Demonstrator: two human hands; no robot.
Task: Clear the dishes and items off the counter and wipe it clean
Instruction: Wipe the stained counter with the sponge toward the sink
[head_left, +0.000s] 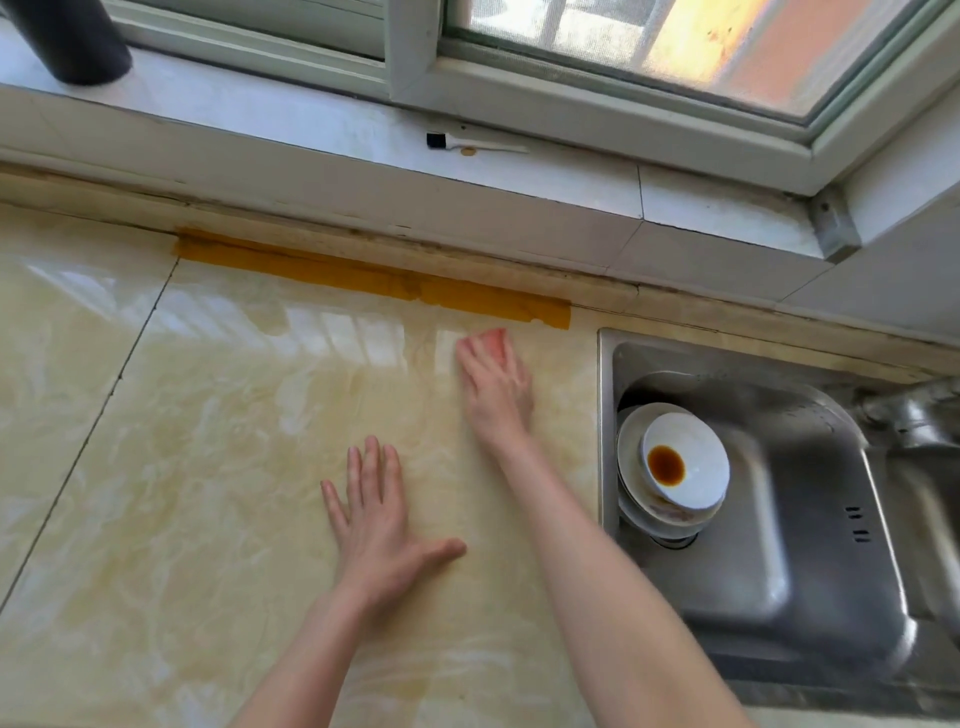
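Bare counter (208, 467) lies open left of the right hand (496, 384); tape (374, 278) and wall beyond, sink (779, 519) to its right.

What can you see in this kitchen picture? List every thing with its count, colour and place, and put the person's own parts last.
Counter: one, cream marble pattern, fills the left and middle.
Tape strip: one, mustard yellow, along the counter's back edge.
Sink: one, steel, right of the counter.
Dishes: a small stack, white, in the sink; the top one holds a brown stain.
Tap: one, steel, behind the sink at the right.
Brush: one, white handle, black head, on the window sill.
Dark cylinder: one, black, sill's far left.
Cloth: one, pink, under the right hand.
Left hand: flat on the counter.
Right hand: pressing the cloth.
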